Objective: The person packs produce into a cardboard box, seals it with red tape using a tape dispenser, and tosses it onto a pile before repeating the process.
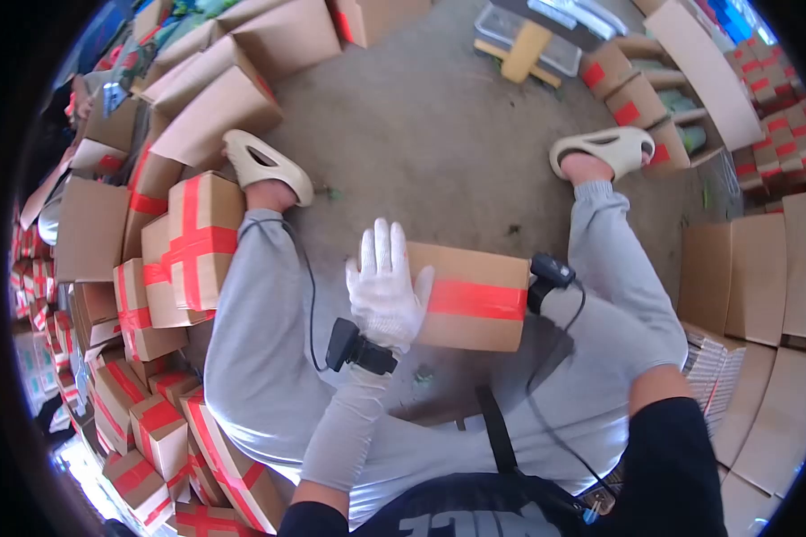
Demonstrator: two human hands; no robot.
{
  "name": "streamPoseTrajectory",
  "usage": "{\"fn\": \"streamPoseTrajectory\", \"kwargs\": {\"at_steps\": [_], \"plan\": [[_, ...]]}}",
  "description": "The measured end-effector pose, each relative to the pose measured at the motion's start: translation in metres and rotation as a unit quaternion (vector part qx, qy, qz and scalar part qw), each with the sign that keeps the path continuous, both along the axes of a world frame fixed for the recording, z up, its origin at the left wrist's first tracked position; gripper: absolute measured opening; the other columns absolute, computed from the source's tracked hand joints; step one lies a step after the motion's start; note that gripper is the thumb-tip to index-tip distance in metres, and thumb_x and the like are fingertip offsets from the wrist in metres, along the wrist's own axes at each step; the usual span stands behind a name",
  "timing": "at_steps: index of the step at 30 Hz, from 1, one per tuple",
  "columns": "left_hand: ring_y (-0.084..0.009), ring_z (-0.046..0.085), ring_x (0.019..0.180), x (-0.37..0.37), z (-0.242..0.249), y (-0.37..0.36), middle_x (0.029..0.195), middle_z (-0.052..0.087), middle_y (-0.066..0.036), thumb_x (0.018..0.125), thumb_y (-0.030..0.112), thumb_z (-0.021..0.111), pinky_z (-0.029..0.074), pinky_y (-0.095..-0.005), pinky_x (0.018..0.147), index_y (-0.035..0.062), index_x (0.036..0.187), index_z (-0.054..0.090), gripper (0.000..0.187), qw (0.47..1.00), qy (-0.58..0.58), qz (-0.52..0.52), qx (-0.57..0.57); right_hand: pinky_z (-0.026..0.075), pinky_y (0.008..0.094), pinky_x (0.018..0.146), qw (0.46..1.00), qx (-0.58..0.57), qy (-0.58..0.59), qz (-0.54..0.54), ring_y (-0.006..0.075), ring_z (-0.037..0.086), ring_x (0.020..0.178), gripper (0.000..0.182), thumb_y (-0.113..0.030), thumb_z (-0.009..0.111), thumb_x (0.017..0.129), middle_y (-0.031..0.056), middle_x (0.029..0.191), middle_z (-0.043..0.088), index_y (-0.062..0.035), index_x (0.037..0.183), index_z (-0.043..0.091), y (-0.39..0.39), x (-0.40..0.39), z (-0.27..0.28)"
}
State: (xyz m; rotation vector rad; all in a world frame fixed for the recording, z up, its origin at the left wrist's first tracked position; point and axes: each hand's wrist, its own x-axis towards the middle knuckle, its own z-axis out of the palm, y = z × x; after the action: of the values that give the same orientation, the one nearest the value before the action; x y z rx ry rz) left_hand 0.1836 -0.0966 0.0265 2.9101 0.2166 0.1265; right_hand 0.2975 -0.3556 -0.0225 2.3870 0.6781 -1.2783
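Observation:
A cardboard box (475, 300) with a band of red tape is between my legs. Flat along its left end lies my left hand (387, 282), in a white glove, fingers stretched out and thumb apart, overlapping the box's edge in view. My right forearm, in a light sleeve, reaches to the box's right end. A black wrist device (553, 270) sits there, and the box hides my right hand and its fingers. Another black device (358, 347) is strapped round my left wrist.
Taped boxes (204, 237) are piled on my left, and open cartons (224, 112) stand behind them. Ahead on the right are a clear plastic bin (555, 49) and cartons (636, 98). Flattened cardboard (757, 277) stands at my right. Cables hang from both wrist devices.

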Motion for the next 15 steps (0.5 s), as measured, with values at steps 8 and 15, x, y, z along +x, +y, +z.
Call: {"fn": "streamPoseTrajectory", "kwargs": {"at_steps": [8, 15], "plan": [[-0.043, 0.056, 0.135, -0.075, -0.055, 0.02, 0.151, 0.052, -0.03, 0.104, 0.042, 0.062, 0.045, -0.0434, 0.111, -0.0022, 0.157, 0.032, 0.076, 0.824, 0.037, 0.273, -0.495, 0.055, 0.0436, 0.093, 0.644, 0.411, -0.118, -0.634, 0.0351, 0.07, 0.102, 0.066, -0.018, 0.09, 0.063, 0.0181, 0.109, 0.07, -0.0006, 0.119, 0.058, -0.069, -0.095, -0.037], [-0.0243, 0.058, 0.129, -0.116, -0.002, -0.035, 0.141, 0.061, -0.017, 0.107, 0.03, 0.058, 0.047, -0.0388, 0.11, -0.003, 0.149, 0.047, 0.054, 0.763, -0.122, 0.24, -0.588, 0.058, 0.0461, 0.08, 0.685, 0.499, -0.384, -0.367, 0.0387, 0.073, 0.093, 0.071, -0.025, 0.092, 0.069, 0.0171, 0.101, 0.073, -0.0087, 0.128, 0.056, -0.018, -0.137, 0.088]]}}
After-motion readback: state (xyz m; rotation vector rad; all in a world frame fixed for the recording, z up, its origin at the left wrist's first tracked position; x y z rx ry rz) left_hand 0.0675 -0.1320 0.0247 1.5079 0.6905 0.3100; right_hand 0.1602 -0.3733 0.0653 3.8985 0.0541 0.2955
